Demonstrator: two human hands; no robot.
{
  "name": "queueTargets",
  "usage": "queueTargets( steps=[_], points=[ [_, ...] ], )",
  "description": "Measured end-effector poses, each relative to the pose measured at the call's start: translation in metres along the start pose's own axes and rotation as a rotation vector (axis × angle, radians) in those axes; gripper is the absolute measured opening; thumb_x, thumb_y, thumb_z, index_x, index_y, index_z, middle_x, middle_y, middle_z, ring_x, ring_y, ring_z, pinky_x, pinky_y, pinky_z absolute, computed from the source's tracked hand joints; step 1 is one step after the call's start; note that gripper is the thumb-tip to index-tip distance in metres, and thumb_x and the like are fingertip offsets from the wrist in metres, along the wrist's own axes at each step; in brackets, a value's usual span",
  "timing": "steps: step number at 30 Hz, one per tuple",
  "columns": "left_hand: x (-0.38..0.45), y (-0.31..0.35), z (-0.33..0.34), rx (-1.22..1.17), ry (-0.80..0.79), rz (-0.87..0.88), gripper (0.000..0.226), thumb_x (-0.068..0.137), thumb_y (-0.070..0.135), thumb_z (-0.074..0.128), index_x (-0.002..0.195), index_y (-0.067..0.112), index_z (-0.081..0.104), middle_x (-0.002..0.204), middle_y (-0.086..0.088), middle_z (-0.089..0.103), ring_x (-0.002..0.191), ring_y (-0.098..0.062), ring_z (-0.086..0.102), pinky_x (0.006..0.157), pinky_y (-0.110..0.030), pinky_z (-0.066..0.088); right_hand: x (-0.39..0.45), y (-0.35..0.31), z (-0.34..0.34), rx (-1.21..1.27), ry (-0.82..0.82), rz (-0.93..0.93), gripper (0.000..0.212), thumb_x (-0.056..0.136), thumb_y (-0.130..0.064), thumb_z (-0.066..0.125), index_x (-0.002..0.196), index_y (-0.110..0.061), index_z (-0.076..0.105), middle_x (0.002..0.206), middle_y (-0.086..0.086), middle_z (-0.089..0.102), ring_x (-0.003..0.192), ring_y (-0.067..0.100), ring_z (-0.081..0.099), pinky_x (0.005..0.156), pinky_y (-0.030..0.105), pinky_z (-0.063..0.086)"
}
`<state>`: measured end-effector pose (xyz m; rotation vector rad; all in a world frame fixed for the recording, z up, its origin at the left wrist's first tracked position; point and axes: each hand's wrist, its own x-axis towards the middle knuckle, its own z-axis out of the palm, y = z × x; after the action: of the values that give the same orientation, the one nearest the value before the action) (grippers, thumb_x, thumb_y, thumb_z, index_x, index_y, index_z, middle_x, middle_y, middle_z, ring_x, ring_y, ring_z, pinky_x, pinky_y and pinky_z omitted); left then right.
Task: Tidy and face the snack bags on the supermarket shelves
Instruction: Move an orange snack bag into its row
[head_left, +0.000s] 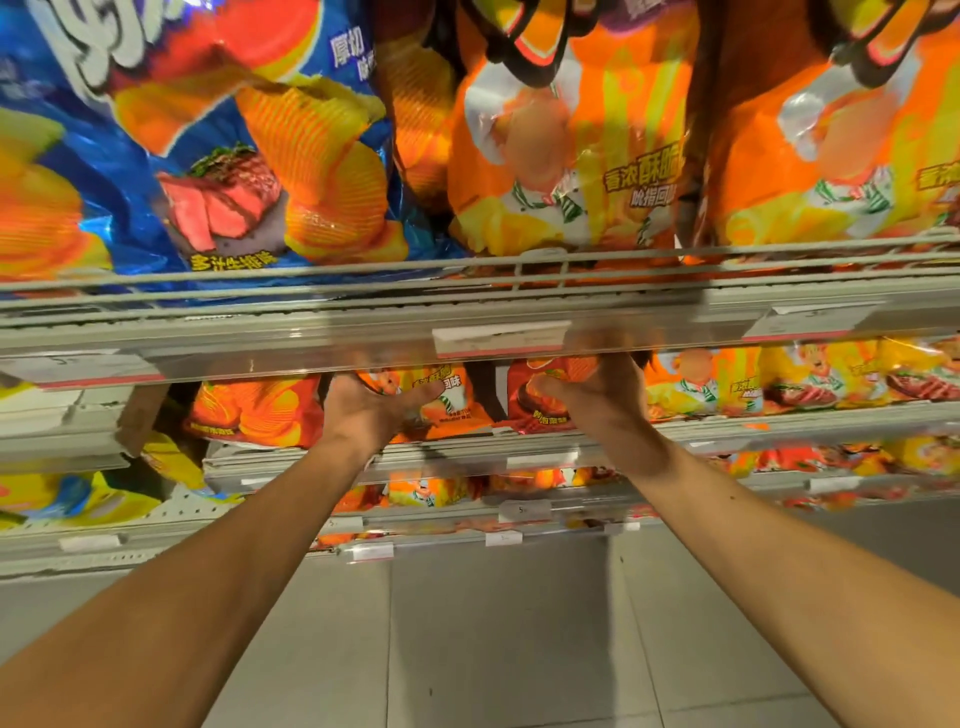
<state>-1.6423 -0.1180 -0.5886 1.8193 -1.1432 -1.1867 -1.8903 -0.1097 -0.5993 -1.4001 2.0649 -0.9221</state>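
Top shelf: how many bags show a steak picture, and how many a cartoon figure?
Steak picture, blue bag: 1
Cartoon figure, orange bags: 2
Total: 3

On the blue bag at the ten o'clock side, "厚切" is printed in white near its top right corner, and yellow characters beginning "多汁牛排" are printed along its bottom edge. On the orange bag at twelve o'clock, "香浓酥脆" is printed in yellow, with "吮指回味" in white beneath it. The same yellow line is begun on the next orange bag at two o'clock but is cut off by the frame edge. The price tags on the shelf rails are too blurred to be read.
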Motion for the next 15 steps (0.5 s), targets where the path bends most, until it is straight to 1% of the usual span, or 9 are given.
queueTargets(
  steps=[2, 4, 6, 8, 10, 11, 13, 14, 15],
  points=[
    [-0.005, 0.002, -0.005, -0.033, -0.010, 0.020, 0.037, 0.071, 0.032, 0.089, 0.083, 0.007, 0.064, 0.080, -0.013, 0.071, 0.075, -0.028, 0.072, 0.069, -0.042, 0.062, -0.002, -0.005, -0.005, -0.024, 0.001, 0.011, 0.057, 0.068, -0.048, 0.089, 0.116, -0.027, 0.067, 0.121, -0.003, 0.068, 0.110, 0.022, 0.064, 0.092, 0.040, 0.055],
    [-0.011, 0.005, -0.007, -0.052, -0.009, 0.025, 0.036, 0.071, 0.031, 0.088, 0.082, 0.007, 0.063, 0.082, -0.016, 0.070, 0.075, -0.028, 0.072, 0.072, -0.045, 0.062, -0.008, -0.009, -0.013, 0.005, 0.014, -0.008, 0.058, 0.069, -0.046, 0.088, 0.119, -0.026, 0.068, 0.123, -0.002, 0.068, 0.112, 0.021, 0.064, 0.092, 0.036, 0.054],
    [-0.016, 0.007, -0.006, -0.055, -0.002, 0.040, 0.036, 0.070, 0.031, 0.089, 0.082, 0.008, 0.064, 0.084, -0.017, 0.072, 0.080, -0.031, 0.073, 0.074, -0.047, 0.062, -0.020, -0.013, -0.024, 0.067, 0.000, -0.031, 0.056, 0.071, -0.040, 0.089, 0.120, -0.024, 0.066, 0.120, -0.003, 0.069, 0.110, 0.020, 0.065, 0.091, 0.035, 0.054],
    [-0.021, 0.011, -0.003, -0.119, -0.035, 0.050, 0.035, 0.062, 0.029, 0.092, 0.082, 0.014, 0.068, 0.081, -0.007, 0.075, 0.078, -0.023, 0.075, 0.075, -0.042, 0.062, -0.035, -0.014, -0.036, 0.153, -0.035, -0.015, 0.058, 0.072, -0.034, 0.090, 0.121, -0.023, 0.062, 0.114, -0.004, 0.072, 0.105, 0.018, 0.068, 0.091, 0.037, 0.056],
    [-0.026, 0.014, 0.002, -0.224, -0.066, 0.059, 0.035, 0.055, 0.023, 0.094, 0.081, 0.027, 0.072, 0.082, 0.006, 0.077, 0.077, -0.011, 0.074, 0.080, -0.038, 0.061, -0.050, -0.008, -0.046, 0.211, -0.050, 0.003, 0.057, 0.070, -0.031, 0.091, 0.119, -0.023, 0.061, 0.107, -0.007, 0.073, 0.100, 0.013, 0.069, 0.091, 0.037, 0.056],
    [-0.027, 0.014, 0.007, -0.222, -0.050, 0.091, 0.036, 0.057, 0.020, 0.094, 0.082, 0.032, 0.071, 0.084, 0.009, 0.077, 0.079, -0.012, 0.074, 0.081, -0.041, 0.062, -0.056, -0.003, -0.050, 0.225, -0.051, 0.023, 0.057, 0.069, -0.030, 0.091, 0.117, -0.023, 0.061, 0.105, -0.009, 0.073, 0.098, 0.012, 0.069, 0.091, 0.037, 0.056],
    [-0.030, 0.015, 0.019, -0.107, 0.003, 0.166, 0.038, 0.060, 0.025, 0.096, 0.087, 0.034, 0.071, 0.084, 0.003, 0.077, 0.077, -0.022, 0.075, 0.076, -0.047, 0.062, -0.064, 0.009, -0.058, 0.235, -0.046, 0.088, 0.059, 0.068, -0.032, 0.092, 0.116, -0.024, 0.058, 0.107, -0.009, 0.072, 0.101, 0.013, 0.068, 0.094, 0.039, 0.055],
    [-0.032, 0.016, 0.027, -0.055, 0.029, 0.182, 0.042, 0.058, 0.030, 0.097, 0.092, 0.029, 0.071, 0.083, 0.000, 0.077, 0.075, -0.025, 0.075, 0.074, -0.047, 0.062, -0.067, 0.015, -0.062, 0.241, -0.038, 0.116, 0.061, 0.067, -0.033, 0.092, 0.116, -0.026, 0.056, 0.109, -0.008, 0.071, 0.103, 0.014, 0.068, 0.095, 0.036, 0.055],
    [-0.034, 0.017, 0.035, -0.021, 0.056, 0.185, 0.048, 0.056, 0.035, 0.097, 0.094, 0.025, 0.070, 0.084, 0.000, 0.076, 0.075, -0.022, 0.074, 0.074, -0.045, 0.062, -0.069, 0.021, -0.067, 0.256, -0.025, 0.136, 0.062, 0.067, -0.032, 0.093, 0.115, -0.030, 0.053, 0.110, -0.010, 0.070, 0.105, 0.013, 0.066, 0.094, 0.029, 0.053]
  ],
)
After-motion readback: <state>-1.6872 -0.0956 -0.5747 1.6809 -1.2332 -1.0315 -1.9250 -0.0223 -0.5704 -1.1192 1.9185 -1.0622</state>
